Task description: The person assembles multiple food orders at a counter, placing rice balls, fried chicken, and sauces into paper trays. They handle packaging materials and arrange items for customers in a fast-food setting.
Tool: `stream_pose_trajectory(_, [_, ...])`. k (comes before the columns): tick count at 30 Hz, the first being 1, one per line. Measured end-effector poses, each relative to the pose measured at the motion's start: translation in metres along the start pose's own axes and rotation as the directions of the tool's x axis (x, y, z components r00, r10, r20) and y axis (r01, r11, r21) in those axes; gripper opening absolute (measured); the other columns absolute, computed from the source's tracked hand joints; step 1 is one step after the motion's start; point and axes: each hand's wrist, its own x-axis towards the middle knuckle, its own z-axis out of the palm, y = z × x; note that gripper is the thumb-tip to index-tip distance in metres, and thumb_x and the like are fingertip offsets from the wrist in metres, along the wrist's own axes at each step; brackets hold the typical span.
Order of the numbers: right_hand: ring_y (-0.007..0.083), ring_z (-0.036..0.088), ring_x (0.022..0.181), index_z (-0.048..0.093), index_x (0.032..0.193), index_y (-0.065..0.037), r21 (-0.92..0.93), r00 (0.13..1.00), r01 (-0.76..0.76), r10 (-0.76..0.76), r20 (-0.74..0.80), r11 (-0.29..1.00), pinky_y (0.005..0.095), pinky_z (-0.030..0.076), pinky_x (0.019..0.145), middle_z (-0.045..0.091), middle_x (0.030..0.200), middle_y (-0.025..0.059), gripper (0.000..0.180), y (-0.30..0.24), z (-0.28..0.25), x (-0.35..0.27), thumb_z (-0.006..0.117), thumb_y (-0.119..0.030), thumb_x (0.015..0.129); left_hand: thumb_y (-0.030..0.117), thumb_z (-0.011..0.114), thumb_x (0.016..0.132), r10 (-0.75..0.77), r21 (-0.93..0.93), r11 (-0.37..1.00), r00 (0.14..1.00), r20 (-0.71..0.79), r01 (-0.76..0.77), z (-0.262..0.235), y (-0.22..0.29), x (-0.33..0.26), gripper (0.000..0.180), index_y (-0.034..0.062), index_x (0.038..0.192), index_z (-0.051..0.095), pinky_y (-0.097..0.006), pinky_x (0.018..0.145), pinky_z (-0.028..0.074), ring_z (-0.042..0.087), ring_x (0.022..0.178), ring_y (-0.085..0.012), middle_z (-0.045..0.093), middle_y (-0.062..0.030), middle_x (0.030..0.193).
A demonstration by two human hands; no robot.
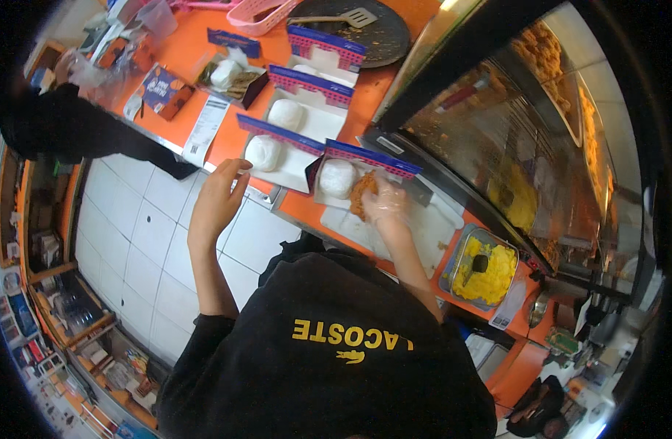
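My right hand (388, 203), in a clear plastic glove, grips a piece of brown fried chicken (363, 195) at the right side of an open box (405, 168). A white wrapped bundle, which looks like rice (337, 178), fills the left side of that box. My bare left hand (222, 192) is open and holds nothing, its fingers loosely curved by the near left corner of a neighbouring box (295, 164). Another white bundle (263, 153) lies in this box. Further back, a third box (317, 126) holds a similar bundle (284, 115).
Under the right hand lies a white cutting board (423, 238). To its right stands a metal tray of yellow food (488, 269). A glass display case (489, 146) with fried food borders the orange counter. Behind the boxes is a round black pan (383, 44); a dark-sleeved person (65, 124) stands at left.
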Motion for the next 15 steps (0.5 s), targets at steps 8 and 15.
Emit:
stream_pose_trajectory(8, [0.0324, 0.065, 0.079, 0.069, 0.087, -0.010, 0.169, 0.903, 0.421, -0.429, 0.011, 0.891, 0.0430, 0.050, 0.073, 0.067, 0.081, 0.0131, 0.019, -0.046, -0.036, -0.018, 0.063, -0.025, 0.078, 0.022, 0.053, 0.092, -0.147, -0.076, 0.981, 0.937, 0.318, 0.179, 0.034, -0.073, -0.005, 0.034, -0.0006, 0.117, 0.054, -0.040, 0.088, 0.047, 0.057, 0.105, -0.0357, 0.059, -0.0210, 0.114])
stream_pose_trajectory(15, [0.0309, 0.051, 0.111, 0.059, 0.108, -0.004, -0.446, 0.281, 0.801, -0.908, -0.310, 0.400, 0.0424, 0.043, 0.096, 0.057, 0.114, 0.0125, 0.035, -0.119, 0.104, 0.050, 0.058, -0.022, 0.079, 0.034, 0.050, 0.095, -0.063, -0.242, 0.955, 0.917, 0.394, 0.169, 0.093, -0.093, -0.008, 0.065, -0.0001, 0.143, 0.021, -0.040, 0.101, 0.040, 0.043, 0.127, -0.0349, 0.033, -0.0258, 0.143])
